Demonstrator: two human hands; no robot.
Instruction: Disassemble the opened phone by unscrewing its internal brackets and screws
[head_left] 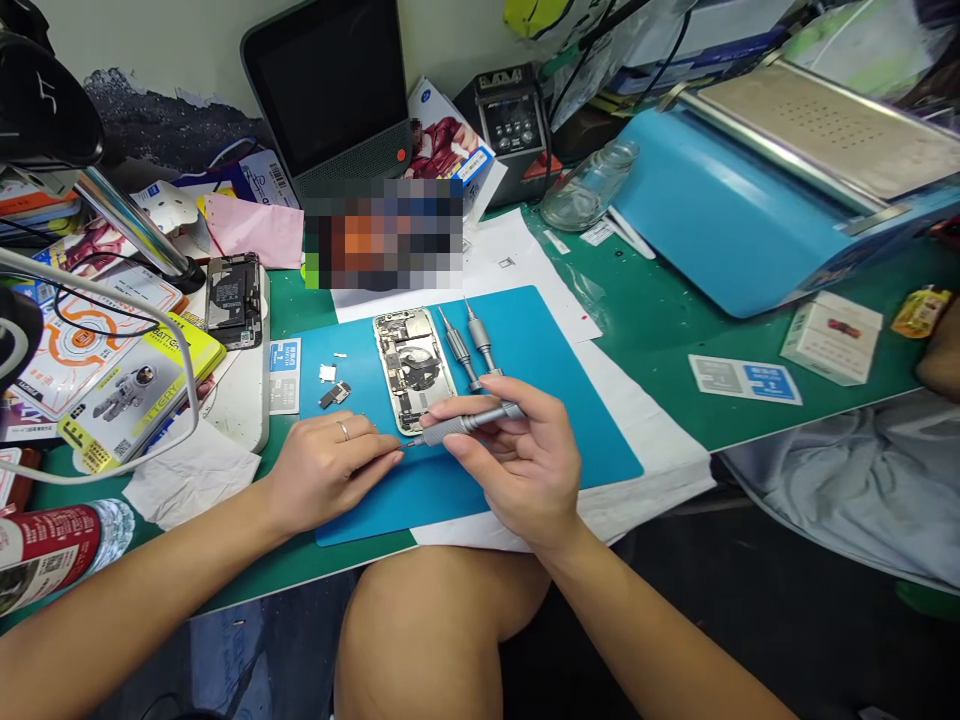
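In my right hand (pixel 536 460) is a grey screwdriver (pixel 469 425), held nearly level with its tip pointing left. My left hand (pixel 330 465), a ring on one finger, has its fingertips pressed together right at that tip; whatever they pinch is too small to make out. Just beyond the tip lies an opened phone (pixel 414 368) with its inner parts bare, on a blue mat (pixel 592 430). Two more grey screwdrivers, a left one (pixel 459 350) and a right one (pixel 480 338), lie to the right of the phone. Left of it are small phone parts (pixel 334 393).
Another opened phone (pixel 234 300) and a yellow battery box (pixel 142 390) lie at the left. A red-labelled bottle (pixel 56 550) is at the near left edge. Behind are a dark screen (pixel 322 90), a glass jar (pixel 592 185) and a blue machine (pixel 697 210). A small white box (pixel 831 337) sits right.
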